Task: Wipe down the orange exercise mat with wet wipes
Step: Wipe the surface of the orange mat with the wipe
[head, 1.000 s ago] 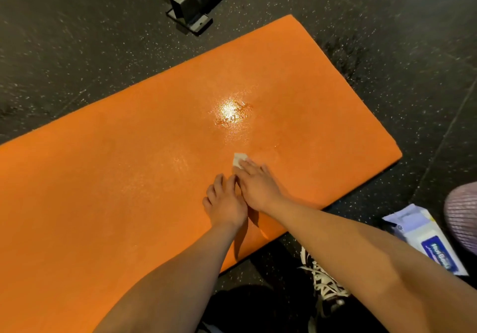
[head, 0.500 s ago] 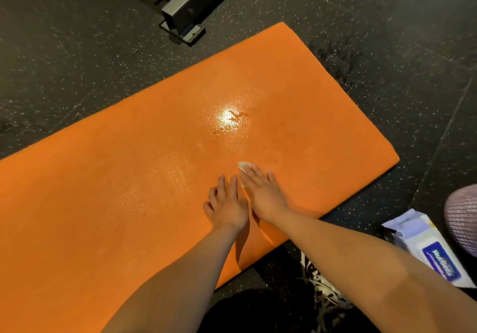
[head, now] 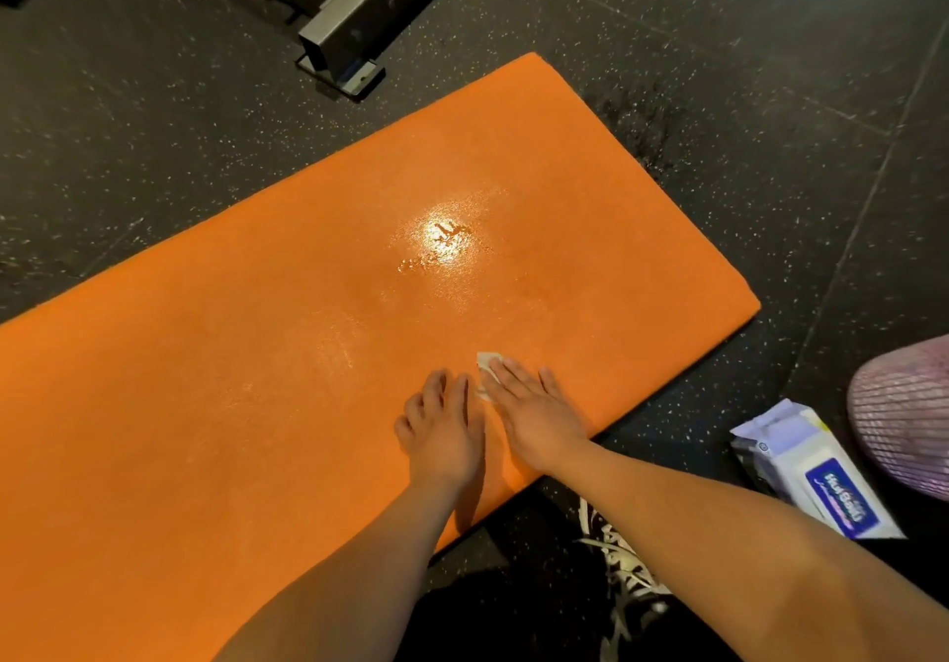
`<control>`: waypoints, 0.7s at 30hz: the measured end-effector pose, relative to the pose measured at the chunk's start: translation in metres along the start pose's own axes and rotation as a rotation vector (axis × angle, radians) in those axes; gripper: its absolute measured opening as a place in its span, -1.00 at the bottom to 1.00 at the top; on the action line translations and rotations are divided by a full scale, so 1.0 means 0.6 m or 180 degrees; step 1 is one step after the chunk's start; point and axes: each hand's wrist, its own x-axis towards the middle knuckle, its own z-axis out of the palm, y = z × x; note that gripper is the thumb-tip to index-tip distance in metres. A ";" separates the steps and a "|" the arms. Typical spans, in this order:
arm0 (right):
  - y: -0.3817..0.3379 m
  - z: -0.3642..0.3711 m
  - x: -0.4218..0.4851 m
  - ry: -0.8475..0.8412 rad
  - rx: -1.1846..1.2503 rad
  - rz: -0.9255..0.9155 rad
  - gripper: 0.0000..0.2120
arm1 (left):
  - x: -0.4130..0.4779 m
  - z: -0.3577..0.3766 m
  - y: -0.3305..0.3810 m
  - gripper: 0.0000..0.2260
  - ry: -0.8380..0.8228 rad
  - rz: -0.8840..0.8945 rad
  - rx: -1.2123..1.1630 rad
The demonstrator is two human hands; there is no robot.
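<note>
Floor (head: 154,122): dark rubber gym tiles w/ pale specks, seams (head: 868,199) visible btwn tiles. Orange exercise mat (head: 205,404) lies flat on it, set diagonally, w/ a glossy wet patch (head: 441,245) near its middle. Steel foot of a gym machine frame (head: 341,52) stands on the floor just beyond the mat's far edge, not touching it. Darker smudged area (head: 642,122) on the floor beside the mat's far corner. Pack of wet wipes (head: 816,476), white w/ blue label, lies near the mat's end, apart from it. Shoe w/ white laces (head: 626,569) by the mat's near edge. Pink mesh obj (head: 909,415) beside the pack; can't tell what it is.
</note>
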 end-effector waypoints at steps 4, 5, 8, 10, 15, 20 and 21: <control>0.031 -0.025 -0.006 0.0255 0.0237 0.1176 -0.40 | -0.023 0.004 0.021 -0.48 -0.0244 -0.0066 -0.0111; 0.024 -0.022 -0.010 0.0272 0.0318 0.1255 -0.41 | -0.030 0.006 0.024 -0.46 -0.0332 -0.0047 -0.0108; -0.020 0.002 -0.035 0.0126 0.0363 0.0839 -0.41 | -0.043 0.012 0.026 -0.43 -0.0546 -0.0038 -0.0140; -0.034 0.019 -0.059 -0.0071 0.0230 0.0358 -0.41 | -0.053 0.016 0.024 -0.44 -0.0600 -0.0010 -0.0237; 0.016 0.005 -0.088 -0.0044 -0.0050 0.0758 -0.38 | -0.074 0.022 0.019 -0.46 -0.0549 0.0118 -0.0250; 0.018 -0.009 -0.102 -0.0021 0.0245 0.1516 -0.34 | -0.087 0.015 0.022 -0.46 -0.0507 -0.0090 -0.0050; 0.003 -0.007 -0.101 -0.0061 0.0292 0.1406 -0.34 | -0.090 0.016 0.024 -0.47 -0.0493 -0.0142 -0.0054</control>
